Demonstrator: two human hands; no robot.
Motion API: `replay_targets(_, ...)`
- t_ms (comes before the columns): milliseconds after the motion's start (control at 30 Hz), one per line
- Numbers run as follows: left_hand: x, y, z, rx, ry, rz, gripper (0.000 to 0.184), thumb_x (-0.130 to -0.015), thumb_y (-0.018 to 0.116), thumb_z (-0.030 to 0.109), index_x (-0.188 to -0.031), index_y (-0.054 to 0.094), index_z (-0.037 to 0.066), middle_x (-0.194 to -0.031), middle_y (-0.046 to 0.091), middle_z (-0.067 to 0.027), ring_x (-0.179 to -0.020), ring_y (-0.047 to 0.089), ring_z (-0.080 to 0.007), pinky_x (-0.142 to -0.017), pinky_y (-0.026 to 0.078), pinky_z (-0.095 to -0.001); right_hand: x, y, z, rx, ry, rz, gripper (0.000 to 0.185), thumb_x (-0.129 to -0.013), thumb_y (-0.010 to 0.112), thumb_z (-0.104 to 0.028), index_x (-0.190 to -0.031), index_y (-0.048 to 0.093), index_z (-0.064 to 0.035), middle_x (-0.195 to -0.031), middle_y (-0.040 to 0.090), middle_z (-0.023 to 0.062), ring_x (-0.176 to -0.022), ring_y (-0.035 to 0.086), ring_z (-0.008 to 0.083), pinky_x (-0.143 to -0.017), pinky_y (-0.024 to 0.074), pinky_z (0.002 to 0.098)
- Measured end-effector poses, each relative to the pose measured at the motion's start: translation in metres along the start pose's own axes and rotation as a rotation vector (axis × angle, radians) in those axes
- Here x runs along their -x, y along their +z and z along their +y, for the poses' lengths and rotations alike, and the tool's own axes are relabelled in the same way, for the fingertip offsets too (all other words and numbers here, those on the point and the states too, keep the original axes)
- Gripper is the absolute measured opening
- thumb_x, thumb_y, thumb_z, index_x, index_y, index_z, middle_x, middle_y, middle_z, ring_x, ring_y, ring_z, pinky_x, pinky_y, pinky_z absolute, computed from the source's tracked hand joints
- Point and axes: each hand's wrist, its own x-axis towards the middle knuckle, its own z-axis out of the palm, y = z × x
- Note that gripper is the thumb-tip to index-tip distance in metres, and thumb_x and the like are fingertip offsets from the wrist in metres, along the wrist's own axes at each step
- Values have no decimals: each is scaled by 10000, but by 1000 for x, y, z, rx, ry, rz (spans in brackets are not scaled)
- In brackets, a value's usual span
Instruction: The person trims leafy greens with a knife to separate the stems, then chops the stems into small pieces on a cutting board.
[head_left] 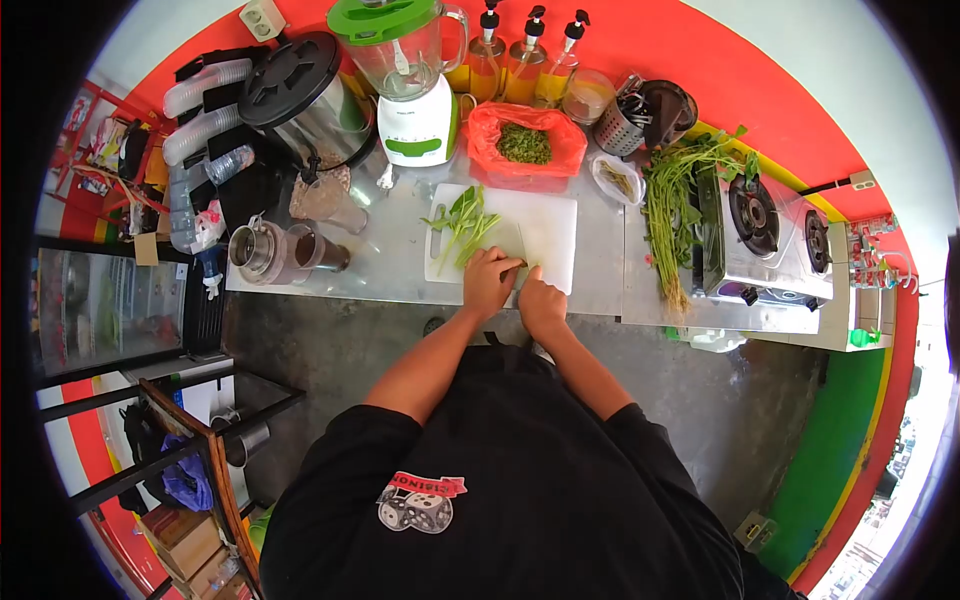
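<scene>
At the near edge of the white cutting board [555, 222], your left hand [489, 282] and right hand [543, 303] work close beside each other, fingers curled inward on both. You have a broad grey blade [508, 238] lying between the greens and your hands; which hand grips it, and what each one pinches, I cannot tell, because your fingers hide it. Just left of the blade, your loose leafy greens [465, 228] rest on the board, leaves pointing away from you and pale stems toward you.

Beyond the board's far edge you have a red plastic bag [487, 150], open at the top, with finely chopped greens [524, 144] inside. To its right sits a small clear bag [618, 178]. Farther right, a long bunch of greens [672, 200] lies on the steel counter [398, 250], roots toward you, beside the two-burner stove [788, 236]. Left of the red bag stands the green-lidded blender [411, 120], and behind the bag are three pump bottles [523, 72].
</scene>
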Motion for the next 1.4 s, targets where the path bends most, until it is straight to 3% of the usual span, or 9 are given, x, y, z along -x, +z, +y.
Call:
replay_targets(233, -1, -1, 0, 38, -38, -25, 114, -844, 701, 140, -929, 777, 134, -871, 636, -26, -879, 565, -265, -810, 439, -405, 0, 3, 2, -44, 17, -35, 294, -947, 537, -120, -1195, 456, 16, -939, 735, 229, -916, 740, 357, -803, 592, 431)
replay_targets(800, -1, -3, -1, 25, -50, -64, 105, -844, 695, 138, -928, 758, 135, -917, 649, -29, -926, 561, -286, -848, 438, -418, -9, -7, -3, -65, 21, -69, 431, -882, 653, -107, -1226, 430, 26, -998, 730, 234, -945, 735, 358, -823, 588, 426)
replay_targets(867, -1, -2, 0, 36, -68, -70, 97, -852, 690, 138, -919, 759, 152, -896, 629, -22, -916, 561, -273, -858, 424, -412, -7, 3, 1, -7, -26, -13, 392, -979, 498, -179, -1290, 426, 49, -913, 748, 179, -887, 748, 328, -759, 597, 410)
replay_targets(1000, -1, 1, -2, 52, -66, -39, 99, -853, 689, 130, -920, 759, 153, -893, 631, -22, -920, 563, -272, -858, 427, -412, -5, 12, -1, -7, -7, -2, 404, -976, 511, -181, -1296, 422, 49, -919, 748, 177, -888, 749, 324, -751, 596, 404)
replay_targets(1067, -1, 0, -1, 34, -73, -51, 101, -853, 690, 131, -919, 763, 152, -894, 637, -21, -920, 564, -271, -853, 430, -411, -8, 1, -6, -148, 41, -23, 422, -900, 626, -116, -1245, 426, 23, -1016, 733, 224, -955, 731, 364, -837, 583, 424)
replay_targets(1100, -1, -1, -2, 23, -70, -69, 104, -851, 692, 135, -925, 764, 147, -898, 642, -22, -928, 566, -271, -855, 433, -411, -9, -7, -7, -127, 23, -69, 373, -940, 562, -136, -1247, 429, 29, -1023, 732, 229, -965, 730, 364, -839, 580, 432)
replay_targets(1200, -2, -1, -3, 47, -38, -48, 104, -839, 696, 146, -920, 759, 127, -901, 652, -40, -912, 565, -290, -833, 441, -424, -5, -9, -8, -89, 21, -73, 341, -964, 517, -152, -1239, 435, 32, -991, 735, 227, -942, 733, 367, -828, 581, 435)
replay_targets(1300, -2, 0, -3, 62, -39, -29, 101, -836, 698, 141, -915, 758, 125, -897, 656, -40, -905, 565, -291, -828, 446, -423, -2, 9, -6, -101, 15, 23, 344, -960, 525, -153, -1236, 438, 33, -983, 733, 232, -944, 732, 366, -828, 581, 434)
replay_targets(1400, -2, 0, -4, 48, -44, -36, 102, -833, 700, 140, -917, 756, 121, -892, 656, -39, -903, 565, -291, -827, 448, -420, -5, -1, -10, -124, 34, -41, 337, -968, 512, -158, -1234, 440, 34, -1004, 726, 249, -963, 727, 370, -845, 576, 440)
